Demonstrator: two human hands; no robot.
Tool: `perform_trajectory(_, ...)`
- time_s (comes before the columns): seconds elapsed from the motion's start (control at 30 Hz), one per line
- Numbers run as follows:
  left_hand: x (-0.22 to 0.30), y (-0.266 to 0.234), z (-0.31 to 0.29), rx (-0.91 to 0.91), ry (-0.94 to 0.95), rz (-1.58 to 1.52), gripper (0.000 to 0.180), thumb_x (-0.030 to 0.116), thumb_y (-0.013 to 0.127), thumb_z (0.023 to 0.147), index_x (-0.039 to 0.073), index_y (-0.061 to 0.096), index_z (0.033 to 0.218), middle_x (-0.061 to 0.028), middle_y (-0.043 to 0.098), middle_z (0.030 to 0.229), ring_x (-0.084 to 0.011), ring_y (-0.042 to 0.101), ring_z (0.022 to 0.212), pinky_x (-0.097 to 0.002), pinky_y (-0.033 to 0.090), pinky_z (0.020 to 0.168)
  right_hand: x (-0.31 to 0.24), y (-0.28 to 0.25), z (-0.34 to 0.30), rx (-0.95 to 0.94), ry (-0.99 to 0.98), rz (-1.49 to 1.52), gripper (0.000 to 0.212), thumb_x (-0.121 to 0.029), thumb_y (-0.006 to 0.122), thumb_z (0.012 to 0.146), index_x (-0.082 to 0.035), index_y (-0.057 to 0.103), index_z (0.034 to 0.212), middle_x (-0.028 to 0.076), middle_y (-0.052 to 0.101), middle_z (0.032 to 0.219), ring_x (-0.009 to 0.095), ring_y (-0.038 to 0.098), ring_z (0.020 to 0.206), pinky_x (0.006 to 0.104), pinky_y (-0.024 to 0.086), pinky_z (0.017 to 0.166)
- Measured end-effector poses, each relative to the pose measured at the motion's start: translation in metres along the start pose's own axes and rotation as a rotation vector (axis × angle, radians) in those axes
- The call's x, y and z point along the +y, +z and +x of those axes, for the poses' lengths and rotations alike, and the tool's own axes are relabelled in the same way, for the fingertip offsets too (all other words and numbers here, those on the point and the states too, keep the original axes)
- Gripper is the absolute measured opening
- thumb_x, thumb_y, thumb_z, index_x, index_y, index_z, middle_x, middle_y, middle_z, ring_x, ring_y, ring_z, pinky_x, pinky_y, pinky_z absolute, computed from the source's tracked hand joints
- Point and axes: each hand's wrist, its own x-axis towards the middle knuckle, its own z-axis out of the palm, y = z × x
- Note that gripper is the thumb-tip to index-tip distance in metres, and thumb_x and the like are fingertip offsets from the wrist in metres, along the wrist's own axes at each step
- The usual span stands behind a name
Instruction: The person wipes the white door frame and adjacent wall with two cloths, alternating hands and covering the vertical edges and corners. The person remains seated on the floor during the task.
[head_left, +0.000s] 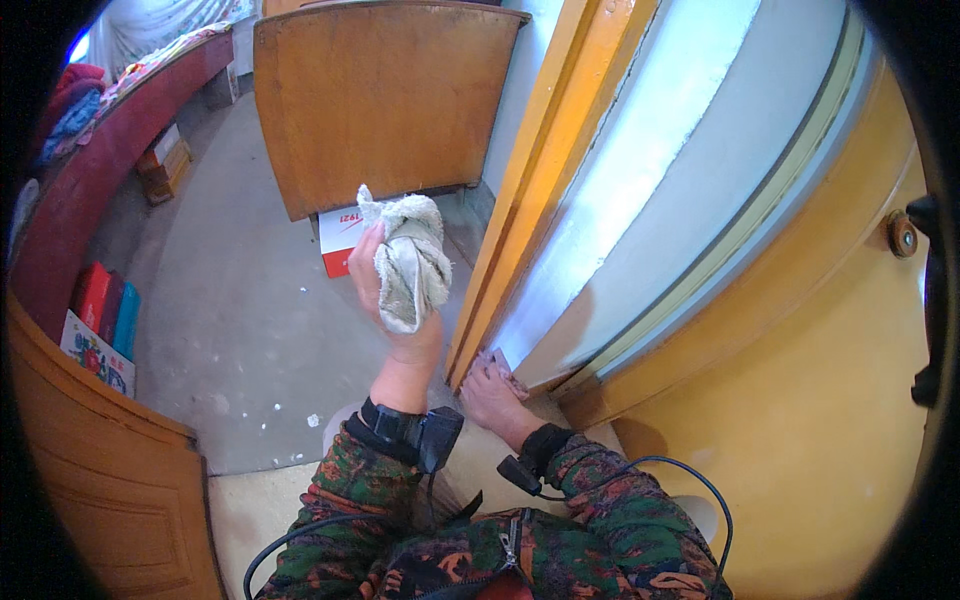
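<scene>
A crumpled off-white towelling rag [412,262] is gripped in my left hand [368,270], raised above the grey floor. The fingers are closed on it and partly covered by its folds. Lower and to the right, my right hand [490,398] is at the foot of the yellow-orange door frame [530,215], beside the white wall strip. Its fingers look bent around something small and pinkish-brown, which I cannot make out. Black bands with small dark boxes and cables circle both wrists.
A brown wooden cabinet [385,105] stands ahead, with a white-and-red box [338,240] at its foot. Left is a dark red bed side [120,130], with red and teal boxes [95,300] below it. Wooden doors flank me left [110,480] and right [800,420]. White flecks dot the floor.
</scene>
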Motion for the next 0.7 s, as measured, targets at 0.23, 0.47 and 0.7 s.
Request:
perform_trajectory(0.23, 0.006, 0.007, 0.0, 0.04, -0.132, -0.144, 0.043, 0.025, 0.067, 0.091, 0.0, 0.057, 0.124, -0.0161, 0.059, 0.12, -0.033, 0.055, 0.115, -0.0427, 0.041, 0.102, 0.008, 0.033, -0.01, 0.608, -0.344, 1.786, 0.037, -0.019, 0.056, 0.083, -0.005, 0.051, 0.117, 0.011, 0.053, 0.103, 0.03, 0.048, 0.101, 0.0461, 0.034, 0.095)
perform_trajectory(0.47, 0.012, 0.004, 0.003, 0.027, -0.072, -0.062, 0.041, 0.022, 0.069, 0.09, 0.002, 0.058, 0.124, -0.0142, 0.059, 0.12, -0.0319, 0.055, 0.115, -0.0422, 0.042, 0.102, 0.097, 0.248, 0.035, 0.755, 0.202, 2.385, 0.031, -0.023, 0.058, 0.075, -0.009, 0.072, 0.099, 0.012, 0.062, 0.11, 0.03, 0.053, 0.109, 0.0504, 0.036, 0.099)
perform_trajectory(0.7, 0.015, 0.002, 0.007, -0.017, -0.083, -0.174, 0.041, 0.018, 0.071, 0.088, 0.003, 0.057, 0.124, -0.0139, 0.06, 0.118, -0.0314, 0.057, 0.112, -0.042, 0.044, 0.099, 0.127, 0.422, 0.091, 0.881, 1.319, 2.263, 0.041, -0.001, 0.058, 0.09, -0.013, 0.063, 0.129, 0.012, 0.056, 0.131, 0.029, 0.053, 0.119, 0.0447, 0.046, 0.096)
